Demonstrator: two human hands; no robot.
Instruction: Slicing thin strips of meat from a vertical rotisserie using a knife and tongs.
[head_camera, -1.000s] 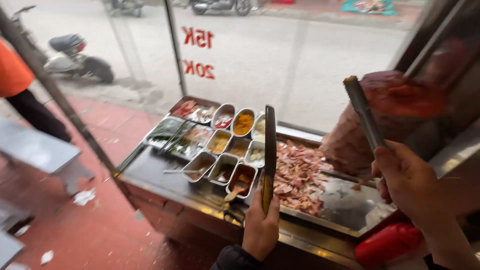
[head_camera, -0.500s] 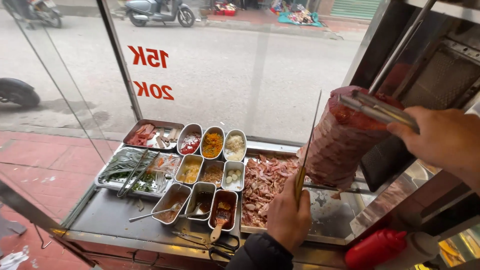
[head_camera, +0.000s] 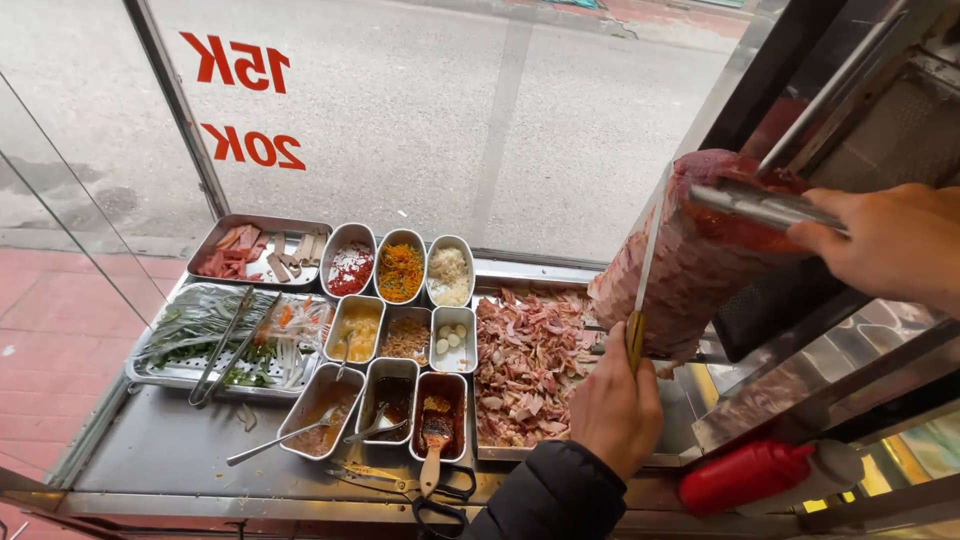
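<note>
Far left of the surface (head_camera: 160, 455): tray of greens (head_camera: 215, 335) with metal tongs (head_camera: 225, 345) lying across it, sliced-meat tray (head_camera: 262, 252) behind it. Same spots as 0.5 s ago; only the camera framing has shifted.

Next over, the block of small steel tubs (head_camera: 400, 320) with sauces, shredded carrot and garlic. Spoons (head_camera: 290, 435) stand in the front ones, a brush (head_camera: 432, 445) in the red sauce. Scissors (head_camera: 400, 480) lie on the front edge. Nothing touched.

Centre: the catch tray (head_camera: 530, 365) is heaped with meat shavings, directly below the cut.

Left hand (head_camera: 617, 405): grip pressed together around the knife (head_camera: 640, 285) handle. A second ago the blade stood over the tubs, well apart from the meat. Half a second ago it was near the cone. Now it runs near-vertical, edge laid against the left flank of the meat cone (head_camera: 690, 260), tip near the top. So the slicing stroke looks set up, judging by blade position.

Right hand (head_camera: 885, 245): grip closed on a metal bar (head_camera: 760, 205), its far end pressed on the upper cone. It has swung from upright in the air down to near-horizontal, which looks like bracing the cone.

Bottom right: red squeeze bottle (head_camera: 755, 475) on its side, untouched.
</note>
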